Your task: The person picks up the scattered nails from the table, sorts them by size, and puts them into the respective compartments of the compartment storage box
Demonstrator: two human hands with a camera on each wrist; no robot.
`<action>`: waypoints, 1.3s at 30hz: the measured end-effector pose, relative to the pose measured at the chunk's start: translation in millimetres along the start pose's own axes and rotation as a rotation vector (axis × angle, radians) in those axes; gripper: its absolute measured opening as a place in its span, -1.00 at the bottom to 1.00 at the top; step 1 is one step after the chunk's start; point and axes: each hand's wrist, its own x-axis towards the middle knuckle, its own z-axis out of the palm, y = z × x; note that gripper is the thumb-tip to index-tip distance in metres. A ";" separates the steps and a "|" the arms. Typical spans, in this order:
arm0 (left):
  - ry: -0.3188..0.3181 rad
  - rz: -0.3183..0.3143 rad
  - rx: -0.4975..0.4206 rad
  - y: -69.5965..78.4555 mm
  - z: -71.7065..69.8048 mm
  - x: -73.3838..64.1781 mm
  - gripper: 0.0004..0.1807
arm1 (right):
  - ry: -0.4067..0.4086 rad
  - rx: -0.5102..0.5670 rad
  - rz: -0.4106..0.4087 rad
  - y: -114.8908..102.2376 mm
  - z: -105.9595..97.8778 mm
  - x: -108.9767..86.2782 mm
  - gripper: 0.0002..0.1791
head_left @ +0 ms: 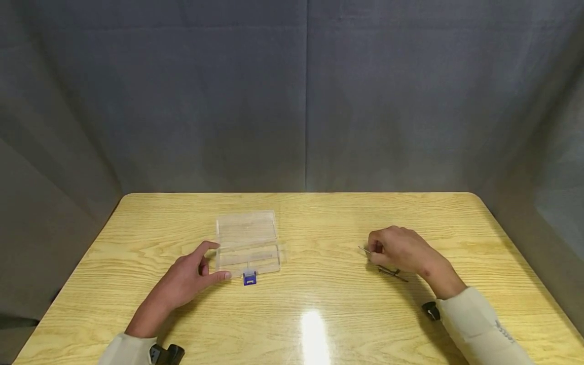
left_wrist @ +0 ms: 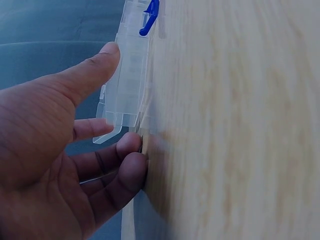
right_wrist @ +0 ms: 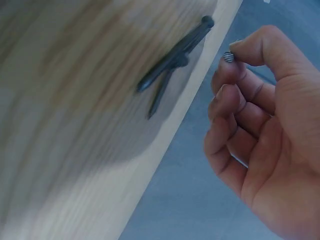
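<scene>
A clear plastic box (head_left: pixel 248 258) with a blue latch (head_left: pixel 249 278) lies on the table with its lid (head_left: pixel 246 228) folded back. My left hand (head_left: pixel 184 279) rests at its left side, the extended thumb at the front corner and the index fingertip near the hinge. In the left wrist view, the other fingers (left_wrist: pixel 132 172) bend down at the tabletop. My right hand (head_left: pixel 403 251) pinches a thin metal nail (head_left: pixel 364 250) between thumb and index finger; its ridged end (right_wrist: pixel 228 57) shows in the right wrist view. Beneath that hand lie two dark nails (right_wrist: pixel 175 55), one crossing close to the other.
The wooden table (head_left: pixel 319 289) has rounded far corners and a bright light reflection near its front. Grey curtains (head_left: pixel 305 101) hang behind it and along both sides. A black wrist device (head_left: pixel 167 354) shows at the left cuff, another (head_left: pixel 431 311) at the right.
</scene>
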 end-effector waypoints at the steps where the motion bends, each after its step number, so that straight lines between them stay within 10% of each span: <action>1: 0.001 0.002 0.001 0.1 0.0 -0.2 -0.21 | 0.005 0.002 -0.006 -2.2 -0.1 1.0 -0.81; 39: 0.022 0.029 -0.003 -3.3 1.2 -0.7 -0.23 | -0.010 0.101 -0.224 -78.0 12.7 67.7 -0.73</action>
